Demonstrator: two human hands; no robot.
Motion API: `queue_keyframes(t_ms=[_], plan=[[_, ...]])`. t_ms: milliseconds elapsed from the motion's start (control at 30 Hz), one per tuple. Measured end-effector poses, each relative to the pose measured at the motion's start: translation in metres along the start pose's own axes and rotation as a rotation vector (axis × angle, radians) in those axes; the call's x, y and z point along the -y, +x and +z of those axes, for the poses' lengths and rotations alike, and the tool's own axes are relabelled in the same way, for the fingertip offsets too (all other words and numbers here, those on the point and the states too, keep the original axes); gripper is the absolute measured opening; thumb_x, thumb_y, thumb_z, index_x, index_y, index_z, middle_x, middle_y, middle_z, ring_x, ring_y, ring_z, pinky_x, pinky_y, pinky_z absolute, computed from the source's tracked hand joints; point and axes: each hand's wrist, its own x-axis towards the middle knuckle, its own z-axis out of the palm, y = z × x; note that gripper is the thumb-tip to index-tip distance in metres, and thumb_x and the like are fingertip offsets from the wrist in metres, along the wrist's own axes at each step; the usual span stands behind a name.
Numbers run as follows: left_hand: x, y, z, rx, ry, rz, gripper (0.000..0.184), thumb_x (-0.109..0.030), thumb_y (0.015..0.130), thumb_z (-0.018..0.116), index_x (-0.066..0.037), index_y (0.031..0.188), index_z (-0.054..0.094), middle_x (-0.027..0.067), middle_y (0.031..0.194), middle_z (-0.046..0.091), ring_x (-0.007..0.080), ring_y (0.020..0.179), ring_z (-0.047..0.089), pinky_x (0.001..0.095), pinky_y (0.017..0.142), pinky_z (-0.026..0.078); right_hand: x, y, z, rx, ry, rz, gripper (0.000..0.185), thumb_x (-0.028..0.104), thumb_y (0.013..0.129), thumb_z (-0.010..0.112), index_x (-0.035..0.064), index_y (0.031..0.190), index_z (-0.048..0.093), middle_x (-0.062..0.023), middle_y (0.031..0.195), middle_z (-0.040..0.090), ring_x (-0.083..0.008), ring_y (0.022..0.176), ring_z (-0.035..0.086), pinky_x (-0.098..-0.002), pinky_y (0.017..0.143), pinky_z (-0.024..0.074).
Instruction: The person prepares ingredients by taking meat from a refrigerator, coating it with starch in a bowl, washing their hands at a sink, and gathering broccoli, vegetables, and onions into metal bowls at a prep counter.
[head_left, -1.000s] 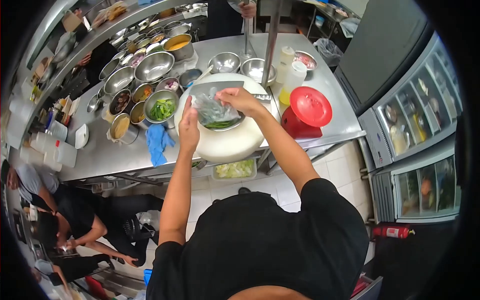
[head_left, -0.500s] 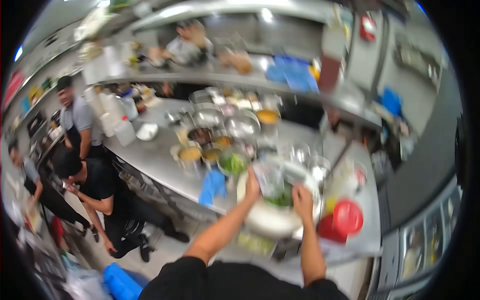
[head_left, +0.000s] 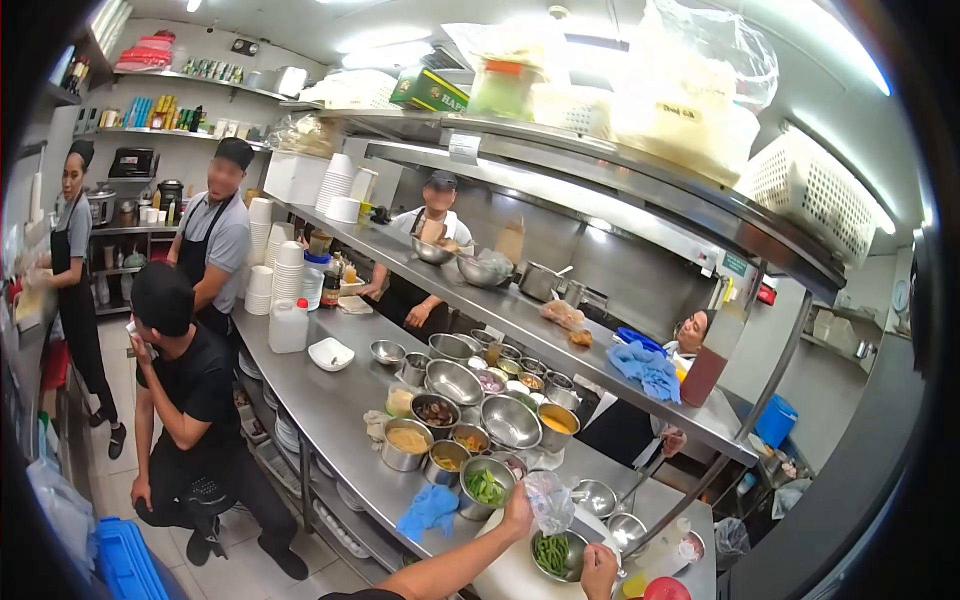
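Observation:
My left hand is closed on a clear plastic bag, held above the near end of the steel counter. Just below the bag is a metal bowl with cut green vegetables in it. It rests on a thick white round board. My right hand, at the bottom edge of the frame, is closed at the bowl's right rim; its inner fingers are hidden. Left of the bag stands a steel pot of leafy greens.
Several steel bowls and tubs of ingredients crowd the counter. A blue cloth lies at its front edge. Overhead runs a steel shelf. A crouching person is at left; other people stand farther back. Something red is at lower right.
The view has tilted up and sharpened, so my hands, bag and bowl now sit lower in the frame. My left hand still holds the bag.

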Motion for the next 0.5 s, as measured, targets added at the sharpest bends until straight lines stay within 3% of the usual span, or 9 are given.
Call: queue_keyframes(t_ms=[33,133,167,333,500], plan=[[-0.003,0.002,0.000,0.015,-0.012,-0.012,0.051,-0.037,0.097,0.020,-0.002,0.116,0.050,0.0114,0.114,0.057,0.0238,0.105,0.054,0.0352,0.098,0.037,0.029,0.003,-0.009,-0.190,0.025,-0.039,0.031,0.020,0.090,0.047,-0.0055,0.089,0.063,-0.0246,0.096,0.061,-0.0352,0.095,0.056,-0.0402,0.083,0.0431],[-0.007,0.012,-0.002,0.036,-0.043,-0.047,0.049,-0.036,0.097,0.021,-0.003,0.117,0.050,0.0115,0.114,0.057,0.0250,0.106,0.053,0.0369,0.098,0.038,0.057,0.021,-0.034,-0.190,0.148,-0.076,0.027,0.022,0.087,0.055,0.0006,0.100,0.063,-0.0236,0.099,0.061,-0.0345,0.095,0.057,-0.0411,0.086,0.0416],[-0.007,0.019,-0.005,0.031,-0.049,-0.057,0.050,-0.036,0.097,0.019,-0.003,0.118,0.050,0.0119,0.115,0.057,0.0264,0.108,0.052,0.0384,0.099,0.037,0.009,0.010,0.019,-0.290,0.207,-0.104,0.017,0.016,0.078,0.064,-0.0011,0.081,0.063,-0.0136,0.086,0.063,-0.0291,0.085,0.058,-0.0374,0.080,0.0436],[0.006,0.061,-0.027,-0.025,-0.298,-0.111,0.045,-0.033,0.095,0.026,-0.003,0.116,0.051,0.0132,0.114,0.057,0.0295,0.105,0.054,0.0447,0.095,0.042,0.098,0.040,-0.026,-0.370,0.282,-0.225,0.010,0.008,0.079,0.060,-0.0017,0.078,0.064,-0.0125,0.080,0.063,-0.0247,0.078,0.060,-0.0327,0.073,0.0456],[-0.031,0.056,-0.010,0.037,-0.391,-0.231,0.039,-0.030,0.091,0.033,-0.004,0.112,0.054,0.0137,0.109,0.059,0.0308,0.099,0.058,0.0477,0.089,0.045,0.200,0.090,-0.060,-0.352,0.267,-0.492,0.012,0.010,0.079,0.060,-0.0013,0.082,0.063,-0.0133,0.085,0.063,-0.0265,0.082,0.059,-0.0336,0.076,0.0449]])
